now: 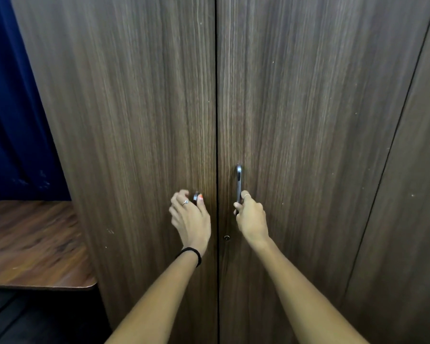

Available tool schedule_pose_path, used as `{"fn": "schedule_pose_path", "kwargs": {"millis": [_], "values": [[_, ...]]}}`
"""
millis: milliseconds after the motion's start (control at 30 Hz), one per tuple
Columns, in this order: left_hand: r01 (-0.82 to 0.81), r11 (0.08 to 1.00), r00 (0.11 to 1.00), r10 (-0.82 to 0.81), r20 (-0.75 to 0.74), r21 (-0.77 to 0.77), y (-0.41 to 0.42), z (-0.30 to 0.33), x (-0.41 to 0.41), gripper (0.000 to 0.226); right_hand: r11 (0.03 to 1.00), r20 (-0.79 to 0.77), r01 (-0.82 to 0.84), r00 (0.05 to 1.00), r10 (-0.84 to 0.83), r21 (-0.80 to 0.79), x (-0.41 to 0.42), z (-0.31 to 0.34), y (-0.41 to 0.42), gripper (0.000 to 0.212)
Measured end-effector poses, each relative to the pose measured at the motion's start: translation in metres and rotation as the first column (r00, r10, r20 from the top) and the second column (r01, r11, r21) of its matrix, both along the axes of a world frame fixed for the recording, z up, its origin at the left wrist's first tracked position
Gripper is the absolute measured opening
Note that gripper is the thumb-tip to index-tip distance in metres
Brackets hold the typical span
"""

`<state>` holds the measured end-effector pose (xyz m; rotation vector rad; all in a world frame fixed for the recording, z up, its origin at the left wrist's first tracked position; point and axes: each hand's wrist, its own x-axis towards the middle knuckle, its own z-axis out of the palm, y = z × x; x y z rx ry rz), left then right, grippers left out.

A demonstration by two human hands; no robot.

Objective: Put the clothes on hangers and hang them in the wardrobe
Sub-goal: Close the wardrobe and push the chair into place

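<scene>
Opening the wardrobe [134, 120] comes first, judging by both doors shut and meeting at the dark centre seam, with no clothes or hangers anywhere in view. Right hand [251, 217] clenched round the lower part of the right door handle [238, 181], a slim vertical metal bar just right of the seam, its upper length bare above the fist. Left hand [188, 214] at the left door handle [196, 196], most of it hidden behind the hand — thumb lying against it, fingers loosely spread and only half curled, so not a firm hold yet. Best done by closing the left fingers fully round that handle before pulling, then drawing both doors outward evenly, elbows back, stepping clear of the swing; pulling on the right alone may drag or twist the pair if the doors overlap at the seam. Small round keyhole [226, 237] below the right fist — locked or not, cannot tell. Wooden tabletop [35, 244] to the left, beside the wardrobe's side, under a dark blue curtain [10, 108]; worth watching that the left door clears its corner. Hanging space wholly out of sight behind the doors.
</scene>
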<state>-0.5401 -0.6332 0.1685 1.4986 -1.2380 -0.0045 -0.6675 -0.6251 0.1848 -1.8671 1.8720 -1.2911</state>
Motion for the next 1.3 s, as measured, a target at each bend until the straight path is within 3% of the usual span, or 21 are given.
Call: {"fn": "schedule_pose_path", "kwargs": {"millis": [33,100,167,233,467,767,1100,1300], "values": [[-0.057,0.994,0.99,0.068,0.12,-0.099,-0.001,0.005,-0.003,0.038,1.0,-0.008,0.004,1.0,-0.004,-0.007,0.0,-0.001,-0.001,0.031],[0.011,0.979,0.914,0.072,0.399,-0.202,-0.011,0.021,-0.006,0.056,1.0,-0.026,0.017,1.0,-0.017,-0.016,0.0,-0.002,-0.002,0.037],[0.095,0.979,0.773,0.043,0.633,-0.183,-0.023,0.04,-0.01,0.064,0.999,-0.043,0.03,0.999,-0.031,-0.028,0.0,-0.003,-0.002,0.04],[0.109,0.985,0.684,0.023,0.729,-0.134,-0.034,0.053,-0.016,0.065,0.999,-0.051,0.04,0.998,-0.042,-0.032,-0.001,-0.004,-0.003,0.039],[0.017,0.996,0.636,0.06,0.769,-0.092,-0.061,0.05,-0.017,0.065,0.997,-0.08,0.063,0.995,-0.065,-0.033,0.0,0.0,-0.011,0.034],[0.055,0.996,0.653,0.014,0.757,-0.066,-0.062,0.05,-0.017,0.067,0.995,-0.1,0.089,0.991,-0.092,-0.036,0.001,-0.002,-0.011,0.03],[-0.024,0.995,0.636,-0.06,0.77,0.097,-0.022,0.064,-0.013,0.07,0.999,-0.073,0.006,0.997,-0.003,0.039,-0.003,-0.004,0.004,0.035],[-0.163,0.978,0.651,0.01,0.759,0.127,0.038,0.06,0.004,0.063,0.993,-0.211,-0.088,0.975,0.07,-0.079,0.006,-0.012,0.035,0.066]]}}
